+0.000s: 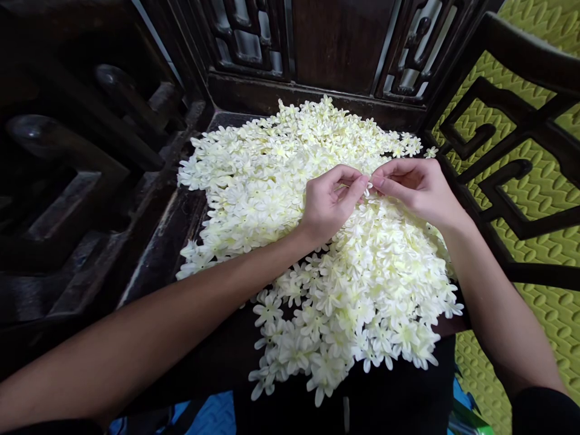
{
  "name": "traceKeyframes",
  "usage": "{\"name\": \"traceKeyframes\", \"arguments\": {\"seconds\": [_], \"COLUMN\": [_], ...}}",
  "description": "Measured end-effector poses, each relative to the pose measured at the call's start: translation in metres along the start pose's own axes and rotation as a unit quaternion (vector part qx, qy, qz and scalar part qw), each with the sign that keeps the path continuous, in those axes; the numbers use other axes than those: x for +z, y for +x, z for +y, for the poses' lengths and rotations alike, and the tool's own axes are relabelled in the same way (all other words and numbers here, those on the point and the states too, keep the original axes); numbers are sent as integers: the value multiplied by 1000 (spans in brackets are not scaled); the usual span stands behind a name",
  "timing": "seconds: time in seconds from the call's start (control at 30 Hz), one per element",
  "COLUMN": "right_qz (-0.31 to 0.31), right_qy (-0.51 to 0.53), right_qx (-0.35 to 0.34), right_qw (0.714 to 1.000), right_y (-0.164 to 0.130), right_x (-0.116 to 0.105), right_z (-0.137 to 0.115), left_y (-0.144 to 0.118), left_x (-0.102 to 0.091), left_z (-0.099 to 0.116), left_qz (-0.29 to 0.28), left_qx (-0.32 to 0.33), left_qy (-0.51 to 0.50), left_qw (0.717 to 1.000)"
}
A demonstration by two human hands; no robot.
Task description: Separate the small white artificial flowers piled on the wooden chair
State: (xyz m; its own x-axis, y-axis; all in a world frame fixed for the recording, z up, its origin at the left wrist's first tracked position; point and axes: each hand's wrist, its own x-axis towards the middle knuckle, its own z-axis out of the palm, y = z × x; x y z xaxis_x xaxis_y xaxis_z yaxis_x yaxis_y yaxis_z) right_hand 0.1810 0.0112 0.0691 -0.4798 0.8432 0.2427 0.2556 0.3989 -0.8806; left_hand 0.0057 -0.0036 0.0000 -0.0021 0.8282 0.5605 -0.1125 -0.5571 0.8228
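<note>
A person's left hand (327, 204) pinches a small white flower (367, 189); the right hand's (426, 188) fingertips are just beside it, their grip unclear. Below, creamy star-shaped flowers (267, 181) heap across a dark wooden surface (183, 220) before a dark carved wooden panel (342, 42). At right, yellow-green textured flooring (550, 338).

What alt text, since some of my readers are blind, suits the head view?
A person's left hand and right hand nearly meet at a tiny white piece, above a heap of pale flowers. The flowers spread over dark carved wooden furniture; a yellow-green patterned surface shows at right.
</note>
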Motion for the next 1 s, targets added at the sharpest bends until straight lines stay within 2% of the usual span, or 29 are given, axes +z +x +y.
{"name": "traceKeyframes", "arguments": {"seconds": [1.0], "right_qz": [2], "right_qy": [-7], "right_qx": [-1], "right_qw": [1000], "right_y": [0], "right_x": [0], "right_z": [-1], "left_y": [-1], "left_x": [0], "left_z": [1], "left_qz": [0], "left_qx": [-6], "left_qy": [4], "left_qw": [1000]}}
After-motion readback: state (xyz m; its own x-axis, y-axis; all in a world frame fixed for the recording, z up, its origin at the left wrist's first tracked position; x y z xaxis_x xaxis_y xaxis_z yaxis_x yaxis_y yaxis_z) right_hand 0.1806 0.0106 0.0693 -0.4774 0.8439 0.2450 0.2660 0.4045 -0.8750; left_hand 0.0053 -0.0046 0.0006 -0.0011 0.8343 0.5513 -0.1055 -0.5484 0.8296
